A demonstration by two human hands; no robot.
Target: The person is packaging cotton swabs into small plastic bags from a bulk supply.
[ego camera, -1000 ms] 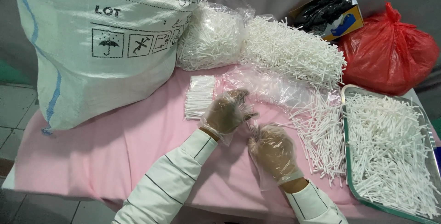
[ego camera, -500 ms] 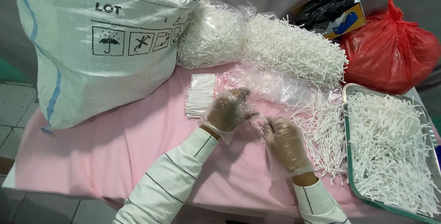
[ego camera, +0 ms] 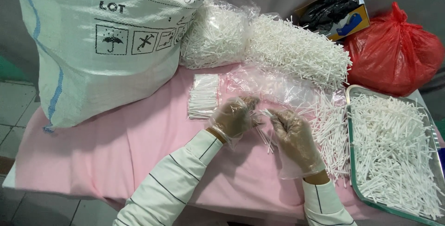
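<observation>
- Both gloved hands pinch one small bunch of white sticks (ego camera: pixel 265 128), held between left hand (ego camera: pixel 233 117) and right hand (ego camera: pixel 293 135).
- Bunch's long axis slants down from the left hand's fingertips toward the right hand's palm; loose sticks (ego camera: pixel 327 133) lie just beyond the right hand on the bench (ego camera: pixel 116 161).

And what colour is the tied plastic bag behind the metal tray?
Red: the tied plastic bag shows clearly in the head view.

- I see bare pink cloth (ego camera: pixel 116 156) left of my left hand (ego camera: pixel 233 117).
- Right: loose white sticks (ego camera: pixel 327 128), then the steel tray (ego camera: pixel 348 128).
- The woven sack (ego camera: pixel 106 45) blocks far-left.
</observation>
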